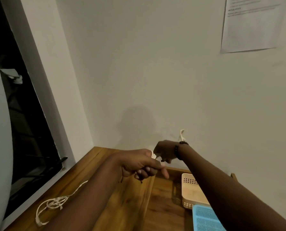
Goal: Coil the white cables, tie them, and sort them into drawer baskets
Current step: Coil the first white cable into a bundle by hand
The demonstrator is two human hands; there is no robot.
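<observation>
My left hand (139, 164) grips a small white cable coil (154, 155), of which only a few loops show above my fingers. My right hand (165, 151), wearing a dark bead bracelet, pinches a cable end just right of the coil; a white cable tail (182, 135) sticks up behind my wrist. A second white cable (52, 204) lies loose and tangled on the wooden top at lower left. In the open drawer stand a beige basket (189, 190) and a blue basket (204, 219), partly hidden by my right forearm.
The wooden cabinet top (92, 165) meets a white wall at the back. A dark window opening (27, 130) lies to the left. A printed sheet of paper (252, 25) hangs on the wall at upper right.
</observation>
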